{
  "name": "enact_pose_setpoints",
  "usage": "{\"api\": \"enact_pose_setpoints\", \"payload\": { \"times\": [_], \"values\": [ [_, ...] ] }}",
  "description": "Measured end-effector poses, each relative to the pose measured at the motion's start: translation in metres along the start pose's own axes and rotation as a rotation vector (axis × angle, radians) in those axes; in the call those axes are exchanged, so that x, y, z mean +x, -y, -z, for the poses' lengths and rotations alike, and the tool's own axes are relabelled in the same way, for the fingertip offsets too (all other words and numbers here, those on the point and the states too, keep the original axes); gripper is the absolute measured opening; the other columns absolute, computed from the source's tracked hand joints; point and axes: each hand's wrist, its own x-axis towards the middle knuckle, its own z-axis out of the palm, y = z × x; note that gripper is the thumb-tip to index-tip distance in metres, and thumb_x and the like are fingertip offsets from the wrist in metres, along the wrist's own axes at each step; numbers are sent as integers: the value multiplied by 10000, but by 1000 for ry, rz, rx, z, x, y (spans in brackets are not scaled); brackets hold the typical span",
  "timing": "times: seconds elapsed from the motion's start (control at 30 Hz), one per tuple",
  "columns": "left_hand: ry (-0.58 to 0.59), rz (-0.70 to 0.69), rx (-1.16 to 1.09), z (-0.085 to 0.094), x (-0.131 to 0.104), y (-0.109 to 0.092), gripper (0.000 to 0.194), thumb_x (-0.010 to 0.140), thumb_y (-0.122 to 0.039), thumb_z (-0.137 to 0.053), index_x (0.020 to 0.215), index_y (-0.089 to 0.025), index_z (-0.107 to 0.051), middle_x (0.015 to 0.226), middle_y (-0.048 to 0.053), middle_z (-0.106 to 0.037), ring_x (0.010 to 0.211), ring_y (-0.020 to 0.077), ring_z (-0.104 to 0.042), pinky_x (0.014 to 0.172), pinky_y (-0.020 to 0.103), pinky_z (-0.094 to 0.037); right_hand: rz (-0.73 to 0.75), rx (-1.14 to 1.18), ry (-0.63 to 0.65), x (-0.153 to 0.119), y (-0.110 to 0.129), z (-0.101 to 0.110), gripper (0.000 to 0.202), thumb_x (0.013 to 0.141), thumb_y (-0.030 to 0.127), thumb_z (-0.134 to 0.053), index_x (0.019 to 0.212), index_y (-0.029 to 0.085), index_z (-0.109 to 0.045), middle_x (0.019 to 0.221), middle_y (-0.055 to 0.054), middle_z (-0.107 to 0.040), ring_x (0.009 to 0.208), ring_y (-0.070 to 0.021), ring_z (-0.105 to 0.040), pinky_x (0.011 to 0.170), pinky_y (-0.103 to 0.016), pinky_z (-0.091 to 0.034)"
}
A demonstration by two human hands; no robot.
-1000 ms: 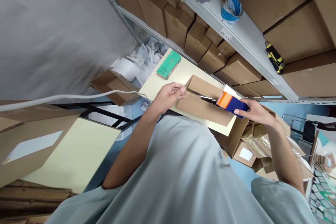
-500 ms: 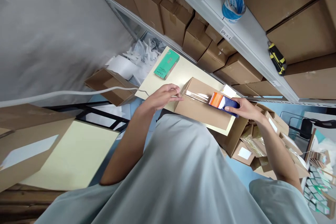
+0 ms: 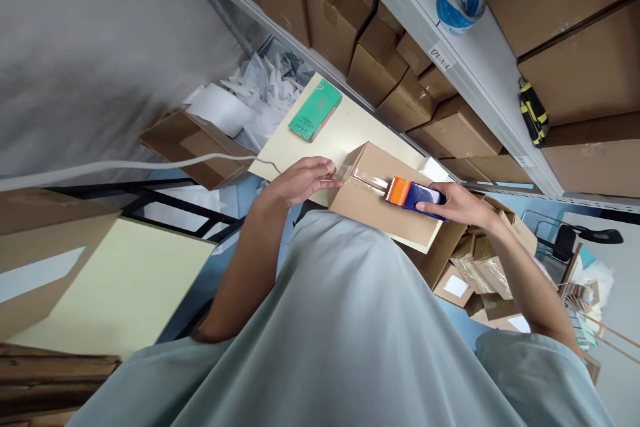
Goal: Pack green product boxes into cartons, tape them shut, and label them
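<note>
A closed cardboard box (image 3: 380, 207) lies on the pale yellow table (image 3: 280, 140), with a strip of clear tape (image 3: 369, 179) along its top. My right hand (image 3: 455, 203) is wrapped round the blue body of an orange and blue tape dispenser (image 3: 413, 197), whose toothed orange end rests over the box top at the end of the strip. At the box's left end is my left hand (image 3: 309, 180), fingers apart and fingertips close to the end face; it holds nothing. Farther back on the table lies a green box (image 3: 316, 111).
A metal shelf (image 3: 480, 73) above carries a blue tape roll (image 3: 460, 1), a black and yellow cutter (image 3: 533, 113) and cartons. A white cable (image 3: 200, 159) runs in from the left. Open cartons (image 3: 450, 253) stand at the right, and crumpled white wrapping (image 3: 265, 100) lies behind.
The dispenser in my right hand has moved slightly left along the box top, towards my left hand. The camera view has shifted a little.
</note>
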Motion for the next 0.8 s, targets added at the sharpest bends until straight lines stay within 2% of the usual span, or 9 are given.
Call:
{"api": "enact_pose_setpoints", "payload": {
  "times": [0.1,0.27,0.33,0.4,0.5,0.57,0.63,0.7,0.8],
  "values": [
    [4,6,44,2,10,10,540,584,-547,-1018,766,-181,-664,824,19,-621,820,184,-641,932,460,-622,-9,-18,2,0,3,-1,713,882,894,-663,948,188,-739,758,-9,-640,680,-179,-513,645,-313,-387],
    [34,-25,248,-2,24,31,548,678,-672,-907,833,-186,-705,811,37,-686,772,182,-619,798,345,-548,-15,-20,-8,0,4,-1,702,872,898,-656,914,199,-708,776,-12,-643,692,-183,-527,645,-316,-387],
    [-56,-83,361,-3,22,36,554,733,-681,-849,959,-185,-746,894,52,-737,804,187,-643,827,339,-558,-15,-30,-7,1,5,-2,709,860,914,-647,891,208,-690,747,-3,-619,677,-179,-513,636,-316,-376],
    [-211,-154,508,-4,13,38,644,760,-656,-835,1193,-187,-749,1047,69,-779,850,189,-681,894,349,-580,-18,-51,-11,1,6,-4,709,856,922,-638,880,215,-680,726,1,-606,662,-178,-506,625,-316,-361],
    [-356,-292,672,-13,-11,36,797,880,-647,-747,1518,-187,-618,1314,127,-776,989,224,-753,1006,394,-601,-21,-82,-27,1,7,-7,705,863,925,-619,859,221,-663,700,-1,-595,643,-176,-499,618,-315,-343],
    [-288,-432,754,-27,-27,34,773,1009,-655,-590,1612,-172,-550,1539,183,-689,1292,286,-728,1163,449,-551,-8,-87,-36,1,6,-10,715,860,935,-608,850,222,-655,700,-6,-597,649,-177,-507,631,-315,-345],
    [-120,-576,920,-46,-37,34,881,1015,-720,-578,1688,-161,-474,1757,210,-487,1633,358,-471,1340,515,-384,8,-82,-39,2,3,-11,733,849,951,-602,852,220,-661,712,-11,-605,662,-180,-514,648,-316,-347],
    [35,-662,1130,-64,-38,37,1164,899,-827,-697,1756,-118,-355,1850,247,-292,1749,430,-209,1415,591,-191,18,-83,-45,5,-2,-11,751,828,966,-609,851,219,-673,708,-11,-603,659,-181,-514,652,-319,-338],
    [128,-680,1371,-80,-28,44,1412,802,-912,-739,1784,-33,-234,1859,307,-173,1758,478,-103,1419,643,-36,28,-104,-59,8,-10,-12,767,809,976,-623,838,213,-686,681,-9,-587,645,-179,-507,651,-324,-321]
  ]
}}
